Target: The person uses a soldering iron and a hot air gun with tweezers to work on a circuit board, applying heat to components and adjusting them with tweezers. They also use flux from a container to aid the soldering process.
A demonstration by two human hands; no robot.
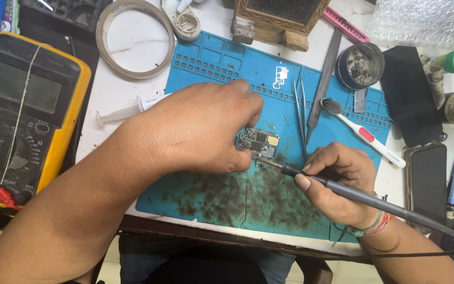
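Small circuit board (258,144) flat on blue mat, dark chips up, grey soldering iron (342,192) tip touching its lower edge

A white worktable (132,44) under even, bright light.

The scene is bright and evenly lit, with soft light from above. Shadows are weak: a thin dark one lies under the left hand (200,129) on the blue mat (216,63), the landmark here. Right of the mat, the dark phone screen (429,179) shows a pale reflection. The bubble wrap (421,21) above the mat's right corner looks slightly washed out. The center is sharp; edges bend a little, and the forearms near the bottom are softer.
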